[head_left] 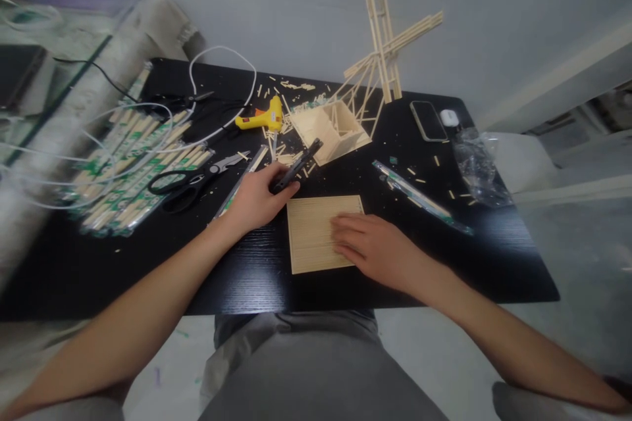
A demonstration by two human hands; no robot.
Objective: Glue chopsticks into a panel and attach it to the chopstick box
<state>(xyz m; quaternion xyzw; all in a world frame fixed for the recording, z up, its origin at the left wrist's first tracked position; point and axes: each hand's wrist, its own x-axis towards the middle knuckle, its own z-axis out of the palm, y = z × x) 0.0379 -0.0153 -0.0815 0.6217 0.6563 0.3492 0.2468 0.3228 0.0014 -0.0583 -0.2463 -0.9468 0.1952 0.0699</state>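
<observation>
My left hand (261, 196) is closed around a slim black tool (301, 164), its far end pointing up and to the right. Whether it is a knife or a pen I cannot make out. Just right of that hand lies a flat square panel of thin wooden sticks (313, 237) on the black table. My right hand (378, 247) rests on the panel's right side, fingers stretched out and slightly blurred. Beyond both hands stands a windmill-like stick model (340, 128) with crossed blades (382, 46).
A yellow glue gun (269, 116), black-handled scissors (192, 181) and packs of wooden sticks (143, 177) lie to the left, with a white cable (232, 49). At right are a phone (428, 121), a white case (449, 118), a crumpled plastic bag (478, 164) and a narrow packet (422, 197).
</observation>
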